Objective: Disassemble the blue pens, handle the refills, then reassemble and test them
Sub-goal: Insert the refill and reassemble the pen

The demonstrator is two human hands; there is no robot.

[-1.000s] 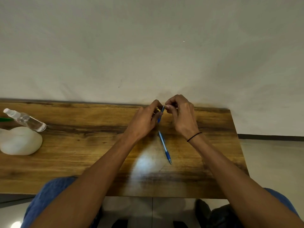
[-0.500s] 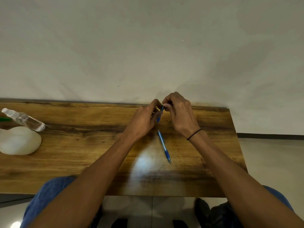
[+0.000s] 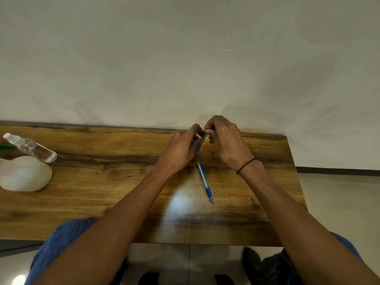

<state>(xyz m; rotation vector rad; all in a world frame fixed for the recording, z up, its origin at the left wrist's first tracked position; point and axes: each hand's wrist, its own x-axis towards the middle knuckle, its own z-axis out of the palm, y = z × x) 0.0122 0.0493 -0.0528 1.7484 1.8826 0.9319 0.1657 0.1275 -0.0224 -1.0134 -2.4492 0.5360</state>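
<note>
A blue pen (image 3: 202,138) is held upright and slightly tilted above the far part of the wooden table (image 3: 102,182). My left hand (image 3: 181,150) grips its lower barrel. My right hand (image 3: 225,140) pinches its top end with the fingertips. Most of this pen is hidden by my fingers. A second blue pen (image 3: 205,183) lies flat on the table just below my hands, its tip toward me.
A clear spray bottle (image 3: 30,148) lies at the far left beside a white rounded object (image 3: 23,173). A green item (image 3: 6,146) pokes in at the left edge. The wall stands right behind the table. My knees show below the front edge.
Both hands have risen a little toward the wall with the held pen. The pen on the table has not moved.
</note>
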